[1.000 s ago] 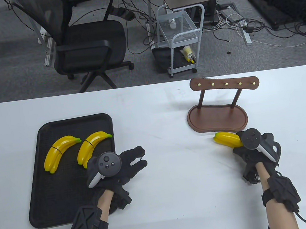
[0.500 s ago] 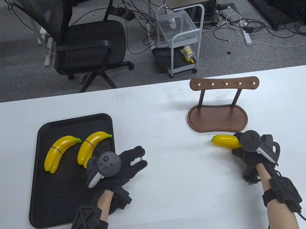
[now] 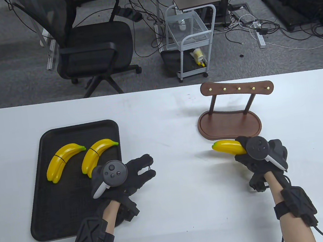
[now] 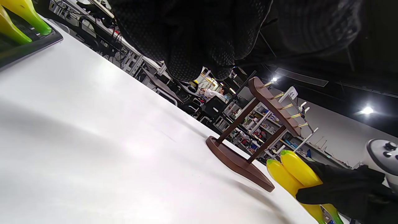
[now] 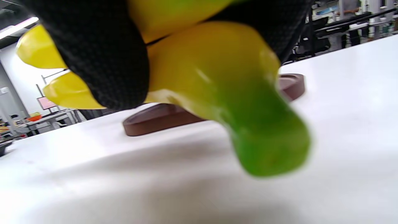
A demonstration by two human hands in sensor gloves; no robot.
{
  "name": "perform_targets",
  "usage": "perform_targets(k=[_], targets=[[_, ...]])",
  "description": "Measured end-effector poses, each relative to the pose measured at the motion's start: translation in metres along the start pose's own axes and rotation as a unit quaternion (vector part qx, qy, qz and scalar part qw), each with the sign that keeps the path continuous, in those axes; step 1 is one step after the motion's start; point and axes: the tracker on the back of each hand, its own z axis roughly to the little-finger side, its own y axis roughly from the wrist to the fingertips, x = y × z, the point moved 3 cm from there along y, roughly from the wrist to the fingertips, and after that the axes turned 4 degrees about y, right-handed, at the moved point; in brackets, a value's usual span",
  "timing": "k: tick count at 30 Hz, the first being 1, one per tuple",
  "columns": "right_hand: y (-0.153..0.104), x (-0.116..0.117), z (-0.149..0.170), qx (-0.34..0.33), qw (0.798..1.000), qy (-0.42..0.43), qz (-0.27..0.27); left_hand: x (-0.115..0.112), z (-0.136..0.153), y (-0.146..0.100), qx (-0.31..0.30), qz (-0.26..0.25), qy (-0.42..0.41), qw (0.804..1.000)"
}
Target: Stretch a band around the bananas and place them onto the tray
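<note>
My right hand (image 3: 254,159) grips a pair of yellow toy bananas (image 3: 229,147) and holds them just above the table, in front of the wooden stand; their green tips (image 5: 267,146) hang close to the right wrist camera. My left hand (image 3: 133,175) lies on the table at the right edge of the black tray (image 3: 56,206), with a thin black band (image 3: 149,167) held between thumb and finger. Two banana pairs (image 3: 62,160) (image 3: 97,154), each with a dark band round it, lie on the tray. The left wrist view shows the held bananas (image 4: 295,174) at the far right.
A brown wooden hook stand (image 3: 228,124) stands at the back right of the white table, just behind my right hand. Beyond the table's far edge are an office chair (image 3: 92,46) and a small white cart (image 3: 191,42).
My right hand has lifted the banana pair and carried it leftwards, away from the stand's base. My left hand has stayed still.
</note>
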Motion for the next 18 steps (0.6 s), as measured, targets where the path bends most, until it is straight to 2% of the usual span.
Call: perform_targets(k=[9, 18], targets=[[0.006, -0.012, -0.053, -0.059, 0.998, -0.004, 0.007, 0.001, 0.0, 0.0, 0.0, 0.0, 0.0, 1.0], [0.01, -0.007, -0.101, -0.107, 0.994, 0.009, 0.003, 0.0, 0.0, 0.0, 0.0, 0.001, -0.011, 1.0]])
